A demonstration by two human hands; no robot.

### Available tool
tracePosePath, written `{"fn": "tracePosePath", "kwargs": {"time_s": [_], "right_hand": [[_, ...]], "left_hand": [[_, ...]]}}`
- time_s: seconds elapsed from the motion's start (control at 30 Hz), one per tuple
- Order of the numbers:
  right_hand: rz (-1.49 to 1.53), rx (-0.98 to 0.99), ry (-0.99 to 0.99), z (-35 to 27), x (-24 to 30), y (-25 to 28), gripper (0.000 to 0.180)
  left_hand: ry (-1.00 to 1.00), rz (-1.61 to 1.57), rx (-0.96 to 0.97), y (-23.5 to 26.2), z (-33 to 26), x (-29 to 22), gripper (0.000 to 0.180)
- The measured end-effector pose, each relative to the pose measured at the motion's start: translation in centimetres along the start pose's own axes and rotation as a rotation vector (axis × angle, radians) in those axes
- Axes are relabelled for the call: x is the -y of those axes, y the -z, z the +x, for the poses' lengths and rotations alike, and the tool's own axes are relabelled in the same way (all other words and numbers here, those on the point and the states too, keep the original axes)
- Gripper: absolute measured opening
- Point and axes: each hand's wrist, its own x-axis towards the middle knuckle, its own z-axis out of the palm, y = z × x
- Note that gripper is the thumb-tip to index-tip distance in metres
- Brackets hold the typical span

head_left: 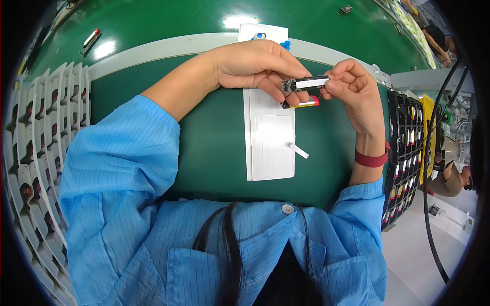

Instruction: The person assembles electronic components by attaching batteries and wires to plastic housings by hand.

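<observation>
Between my two hands is a small black electronic module [310, 83] with a white strip along its side. My left hand [258, 66] is closed on its left end, thumb and fingers pinching it. My right hand [353, 92] pinches the right end between thumb and forefinger. Just below the module shows a small battery pack [305, 104] in yellow, red and silver, close to my left fingertips; whether it is wired to the module I cannot tell. Under the hands lies a white label sheet [270, 137], with a small white strip [299, 150] sticking out at its right edge.
White trays [43, 153] holding dark and red parts stand at my left. At right sits a black tray [403, 158] of similar modules, beside a hanging black cable [427, 168]. Beyond the mat's pale rim, a green surface carries another module [91, 42]. Other people are at far right.
</observation>
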Motion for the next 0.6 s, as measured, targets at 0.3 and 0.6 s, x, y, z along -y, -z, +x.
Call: {"fn": "tracePosePath", "kwargs": {"time_s": [0.3, 0.6], "right_hand": [[-0.809, -0.135, 0.676, 0.1, -1.1, -0.9, 0.019], [-0.889, -0.159, 0.676, 0.1, -0.9, -1.4, 0.019]], "left_hand": [[0.01, -0.111, 0.012, -0.9, 0.2, 0.5, 0.032], [0.017, -0.083, -0.015, -0.8, 0.2, 0.6, 0.031]]}}
